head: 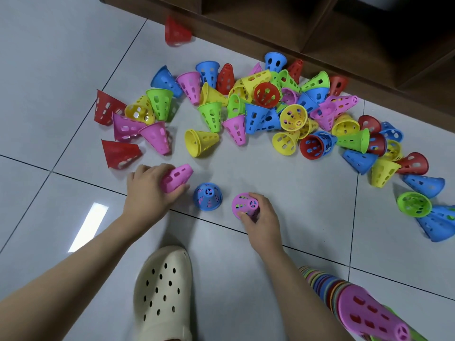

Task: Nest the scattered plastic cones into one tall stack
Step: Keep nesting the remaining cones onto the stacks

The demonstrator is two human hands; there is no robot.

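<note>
On a pale tiled floor beside a dark wooden cabinet, you are crouching over a loose pile of cones. Your left hand is gripping a tilted pink cone, fingers curled round it. Your right hand is pinching a second pink cone. A blue cone is standing upright between them. A tall stack is lying at lower right, near your cream clog.
</note>
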